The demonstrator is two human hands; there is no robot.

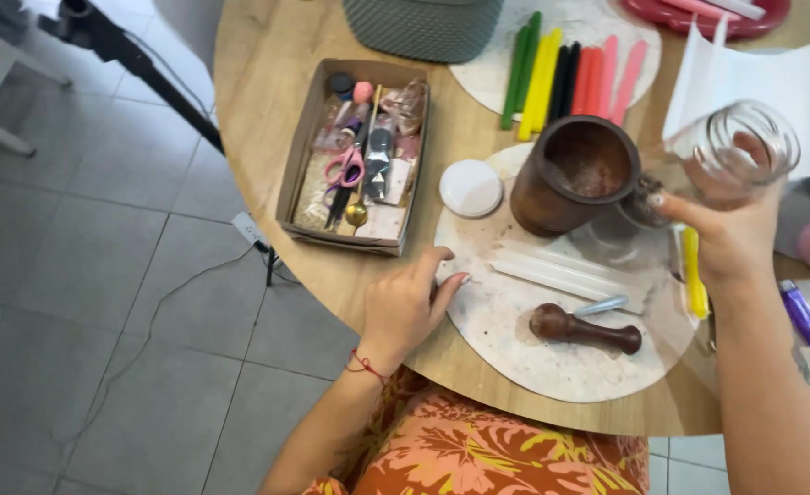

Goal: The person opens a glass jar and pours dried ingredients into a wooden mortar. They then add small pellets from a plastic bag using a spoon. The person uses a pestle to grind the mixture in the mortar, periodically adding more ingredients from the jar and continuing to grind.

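- The right hand (726, 234) is wrapped tight around a clear glass jar (739, 147). It holds the jar up in the air, tipped on its side, at the right of the round wooden surface (268, 119).
- The jar's open mouth points toward the brown wooden cup (577, 174) just beside it. I think this is the pouring step. Next, the jar may need more tipping, with its mouth right over the cup.
- The left hand (405, 307) rests on the near edge of the surface, fingers loosely curled, holding nothing.
- One white round lid (470, 188) lies left of the cup.
- One wooden stamp (584, 328) lies near, on a pale mat (515, 353).
- One cardboard box (355, 151) holds one pair of pink scissors (344, 170) and one gold spoon (357, 211).
- About nine wax sticks (561, 78) lie far: two green, two yellow, two black, three red or pink.
- Some clear sticks (561, 270) lie on the mat. I cannot count them.
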